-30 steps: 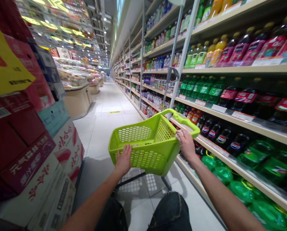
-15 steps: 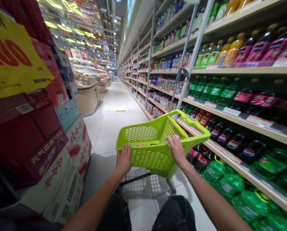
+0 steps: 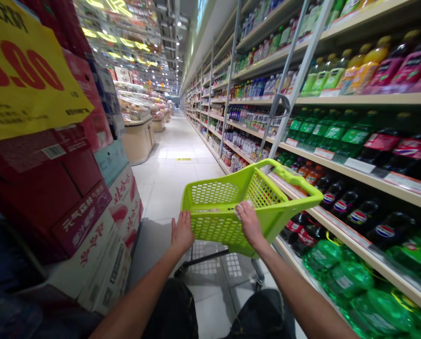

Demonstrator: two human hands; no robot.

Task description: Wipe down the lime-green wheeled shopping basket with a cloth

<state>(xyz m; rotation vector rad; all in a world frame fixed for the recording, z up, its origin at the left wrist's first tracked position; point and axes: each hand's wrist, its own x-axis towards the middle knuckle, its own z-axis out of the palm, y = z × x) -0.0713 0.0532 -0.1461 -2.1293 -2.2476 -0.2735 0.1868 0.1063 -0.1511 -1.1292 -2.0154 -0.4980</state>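
Note:
A lime-green shopping cart (image 3: 217, 227) with perforated plastic sides stands crosswise in front of my knees, its handle end to the right. My left hand (image 3: 182, 231) grips its left front corner, fingertips at the rim. My right hand (image 3: 249, 223) lies on the near rim, around the middle, with fingers closed on a crumpled white cloth or tissue (image 3: 238, 211). Only a little of that white piece shows past the fingers. The bottom of the basket is mostly hidden by the near wall.
Shelves (image 3: 337, 157) of bottled drinks run along the right, close to the cart handle. Stacked drink cartons (image 3: 72, 188) with a yellow price sign (image 3: 30, 75) rise on the left. A tiled aisle (image 3: 171, 174) leads away past display counters (image 3: 138, 141).
My right hand has slid left along the near rim with the white cloth or tissue. My left hand has shifted slightly outward to the cart's corner. The view has turned a little left.

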